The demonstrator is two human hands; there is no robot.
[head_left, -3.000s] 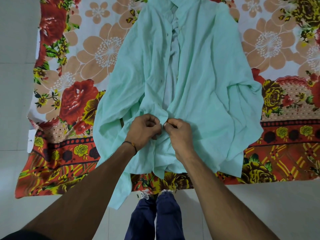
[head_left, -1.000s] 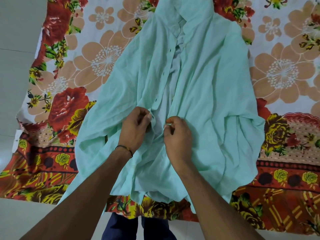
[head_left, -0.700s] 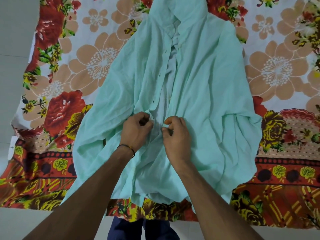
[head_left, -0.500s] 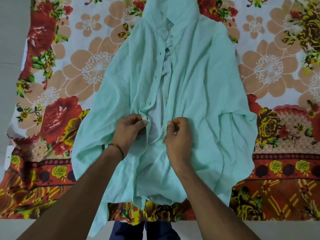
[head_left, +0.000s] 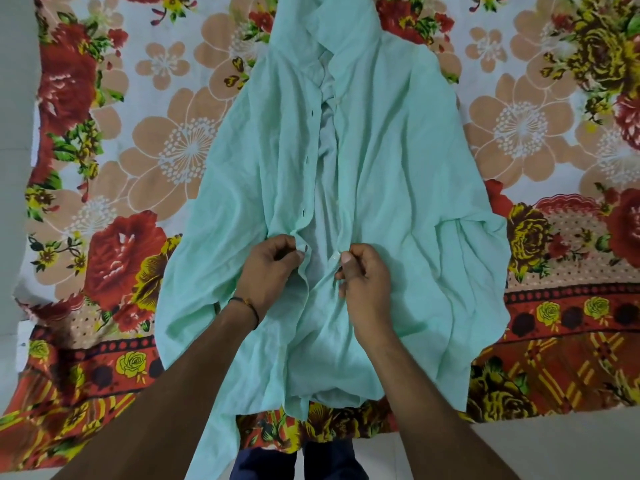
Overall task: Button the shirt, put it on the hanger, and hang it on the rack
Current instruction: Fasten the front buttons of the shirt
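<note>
A mint-green shirt [head_left: 408,174] lies front-up on a floral bedsheet, collar at the far end, its front open from the collar down to my hands. My left hand [head_left: 268,271] pinches the buttonhole edge of the left placket near a dark buttonhole. My right hand [head_left: 363,282] pinches the right placket just below a small white button [head_left: 335,257]. The two edges are a short gap apart, with the shirt's pale inside showing between them. Below my hands the front lies closed and wrinkled. No hanger or rack is in view.
The floral bedsheet [head_left: 138,174] in red, orange and white covers a bed or mat, and its near edge [head_left: 554,393] meets a pale tiled floor. My legs in dark blue trousers [head_left: 298,462] stand at that edge. The shirt hem hangs over it.
My hands have moved up the shirt front from the lower part and drawn slightly apart. They now hold the two placket edges at a higher button and buttonhole.
</note>
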